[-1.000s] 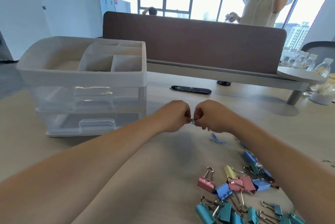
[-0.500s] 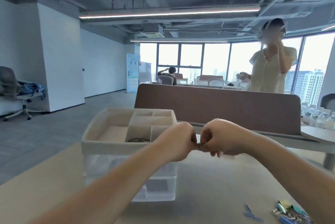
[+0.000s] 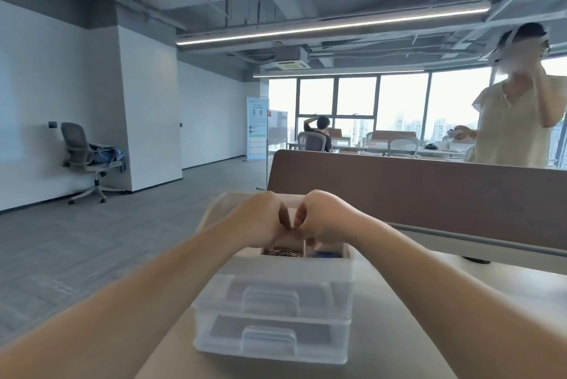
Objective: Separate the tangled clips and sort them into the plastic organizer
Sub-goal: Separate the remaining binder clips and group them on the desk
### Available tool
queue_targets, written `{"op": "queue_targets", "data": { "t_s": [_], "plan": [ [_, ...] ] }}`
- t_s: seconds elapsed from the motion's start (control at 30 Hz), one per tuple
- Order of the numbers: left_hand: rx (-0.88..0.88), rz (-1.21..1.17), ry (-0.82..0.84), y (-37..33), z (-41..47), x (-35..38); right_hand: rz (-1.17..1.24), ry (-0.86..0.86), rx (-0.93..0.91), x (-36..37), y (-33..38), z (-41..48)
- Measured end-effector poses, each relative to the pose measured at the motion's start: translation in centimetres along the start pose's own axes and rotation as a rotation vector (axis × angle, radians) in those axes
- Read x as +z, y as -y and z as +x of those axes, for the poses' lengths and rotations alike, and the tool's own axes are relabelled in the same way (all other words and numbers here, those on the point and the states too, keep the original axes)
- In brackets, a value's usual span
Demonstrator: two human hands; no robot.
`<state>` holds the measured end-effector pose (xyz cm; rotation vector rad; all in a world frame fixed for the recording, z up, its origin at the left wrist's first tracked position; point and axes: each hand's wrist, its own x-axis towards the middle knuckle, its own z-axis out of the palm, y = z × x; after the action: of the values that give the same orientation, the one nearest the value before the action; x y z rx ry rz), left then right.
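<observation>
My left hand (image 3: 260,219) and my right hand (image 3: 322,219) meet above the top tray of the plastic organizer (image 3: 273,311). Between their fingertips they pinch small metal clips (image 3: 295,229), mostly hidden by the fingers. Directly below, one front compartment holds a pile of silver clips (image 3: 282,253) and the compartment to its right holds blue clips (image 3: 325,254). The organizer has two clear drawers, both pushed in, under the tray.
The organizer stands on a beige table (image 3: 414,302). A brown desk divider (image 3: 429,185) runs behind it. A person (image 3: 515,121) stands beyond the divider at the right, another sits far back. An office chair (image 3: 82,157) is at the left wall.
The camera has tilted up, so the pile of binder clips on the table is out of view. Both hands, still pinching the clips, have moved from over the table to above the organizer's tray.
</observation>
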<state>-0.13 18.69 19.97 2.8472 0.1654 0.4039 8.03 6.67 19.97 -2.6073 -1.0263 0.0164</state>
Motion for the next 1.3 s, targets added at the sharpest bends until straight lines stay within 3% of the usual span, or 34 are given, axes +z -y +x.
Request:
{"op": "queue_targets", "data": {
  "t_s": [0.07, 0.47, 0.6, 0.73, 0.97, 1.3],
  "plan": [
    [-0.025, -0.031, 0.033, 0.9, 0.0, 0.6, -0.110, -0.027, -0.022, 0.9, 0.9, 0.5],
    [-0.081, -0.160, 0.038, 2.5, 0.7, 2.0, -0.114, -0.035, -0.041, 1.3, 1.0, 1.2],
    [-0.037, -0.103, -0.067, 1.5, -0.8, 1.2, -0.056, -0.185, -0.058, 1.1, 0.0, -0.3],
    [0.075, -0.105, -0.188, -1.5, -2.5, 0.9, 0.104, -0.213, -0.021, 0.0, -2.6, -3.7],
    [0.279, -0.271, -0.033, -8.9, -2.4, 7.7, 0.005, -0.132, 0.143, -0.3, -11.5, -11.1],
    [0.367, -0.157, 0.342, -17.5, -0.7, 21.1, -0.133, 0.094, 0.435, 3.9, -23.6, -18.5]
  ]
}}
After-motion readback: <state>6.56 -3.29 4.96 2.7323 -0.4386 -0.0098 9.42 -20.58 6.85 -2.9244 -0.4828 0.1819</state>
